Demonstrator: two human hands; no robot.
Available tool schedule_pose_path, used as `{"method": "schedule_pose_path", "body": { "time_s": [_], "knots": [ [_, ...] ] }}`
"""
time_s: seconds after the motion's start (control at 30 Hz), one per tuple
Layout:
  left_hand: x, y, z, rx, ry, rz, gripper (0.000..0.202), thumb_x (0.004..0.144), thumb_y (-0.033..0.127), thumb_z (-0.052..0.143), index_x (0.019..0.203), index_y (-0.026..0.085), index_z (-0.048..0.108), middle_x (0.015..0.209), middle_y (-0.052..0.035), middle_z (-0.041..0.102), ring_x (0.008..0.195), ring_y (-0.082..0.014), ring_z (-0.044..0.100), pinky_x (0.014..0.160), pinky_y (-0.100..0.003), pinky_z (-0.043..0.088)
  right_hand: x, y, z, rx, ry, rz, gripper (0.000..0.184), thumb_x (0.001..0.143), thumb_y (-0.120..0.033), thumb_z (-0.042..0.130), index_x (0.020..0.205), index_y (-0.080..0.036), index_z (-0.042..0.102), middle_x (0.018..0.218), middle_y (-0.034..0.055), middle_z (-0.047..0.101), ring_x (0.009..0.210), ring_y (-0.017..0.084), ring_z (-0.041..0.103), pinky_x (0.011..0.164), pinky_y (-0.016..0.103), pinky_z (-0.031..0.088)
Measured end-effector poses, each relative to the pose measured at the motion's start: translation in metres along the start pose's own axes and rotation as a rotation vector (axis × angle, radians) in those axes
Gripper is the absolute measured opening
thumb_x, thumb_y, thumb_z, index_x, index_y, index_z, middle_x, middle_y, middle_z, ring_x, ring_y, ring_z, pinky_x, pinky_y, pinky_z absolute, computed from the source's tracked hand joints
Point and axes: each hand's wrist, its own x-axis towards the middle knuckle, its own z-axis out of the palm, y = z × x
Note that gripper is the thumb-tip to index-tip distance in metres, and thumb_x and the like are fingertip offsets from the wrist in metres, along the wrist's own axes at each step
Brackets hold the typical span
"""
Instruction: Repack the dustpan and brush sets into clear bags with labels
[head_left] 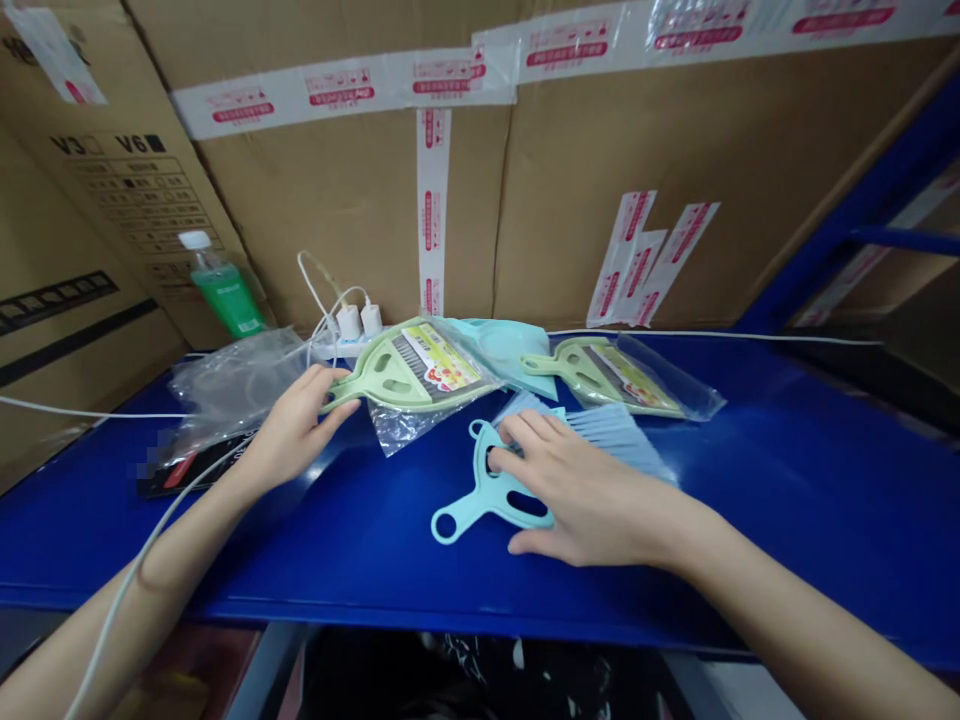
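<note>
My left hand pinches the handle end of a pale green dustpan-and-brush set, which has a printed label and a clear plastic bag around it. Light blue hand brushes, seemingly two overlapping, lie on the table. My right hand rests over them from above, fingers curled on the brush heads and thumb at the near side; it covers part of them. Behind them sits a light blue dustpan, partly hidden by the green set. A second bagged green dustpan-and-brush set lies to its right.
Clear plastic bags lie at the left of the blue table. A green bottle and a power strip with white chargers stand at the back. Taped cardboard walls the rear. A white cable crosses my left forearm.
</note>
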Motion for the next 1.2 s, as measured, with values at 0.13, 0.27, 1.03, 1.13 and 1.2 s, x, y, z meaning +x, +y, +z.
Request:
{"method": "schedule_pose_path", "body": {
  "time_s": [0.13,0.27,1.03,1.13,1.2],
  "knots": [
    [-0.004,0.001,-0.001,0.008,0.016,0.033,0.028,0.093,0.039,0.043,0.108,0.018,0.054,0.092,-0.0052,0.058,0.083,-0.0204,0.058,0.075,-0.034,0.049,0.004,-0.002,0.0,-0.029,0.085,-0.033,0.02,0.075,-0.032,0.068,0.082,-0.015,0.062,0.093,0.0121,0.056,0.087,0.027,0.049,0.077,0.041,0.045],
    [-0.004,0.0,-0.002,0.012,0.048,0.058,0.026,0.094,0.037,0.043,0.108,0.018,0.053,0.092,-0.0049,0.059,0.083,-0.0198,0.057,0.073,-0.033,0.049,0.002,0.005,-0.009,-0.079,0.209,0.013,0.016,0.078,-0.034,0.062,0.075,-0.018,0.058,0.088,0.0102,0.055,0.083,0.025,0.05,0.074,0.039,0.044],
    [-0.008,0.013,-0.002,-0.119,-0.091,0.158,0.028,0.095,0.038,0.043,0.114,0.019,0.051,0.106,-0.0079,0.059,0.096,-0.0197,0.06,0.08,-0.033,0.052,0.005,0.02,-0.012,-0.153,0.483,-0.109,0.029,0.096,-0.025,0.043,0.09,-0.019,0.071,0.107,0.01,0.071,0.085,0.024,0.059,0.076,0.04,0.05],
    [-0.009,0.014,-0.002,-0.134,-0.102,0.155,0.028,0.095,0.038,0.044,0.114,0.019,0.051,0.106,-0.008,0.059,0.096,-0.0201,0.06,0.08,-0.034,0.053,0.004,0.035,-0.008,-0.105,0.505,0.068,0.03,0.095,-0.024,0.042,0.086,-0.019,0.07,0.085,0.0087,0.073,0.077,0.024,0.057,0.071,0.039,0.049],
    [-0.009,0.013,-0.002,-0.145,-0.1,0.153,0.028,0.094,0.038,0.044,0.113,0.02,0.051,0.106,-0.0082,0.059,0.098,-0.0208,0.06,0.08,-0.035,0.053,0.004,0.042,-0.008,-0.006,0.488,0.129,0.027,0.093,-0.022,0.043,0.085,-0.02,0.068,0.081,0.0077,0.072,0.077,0.023,0.058,0.07,0.038,0.048]
  ]
}}
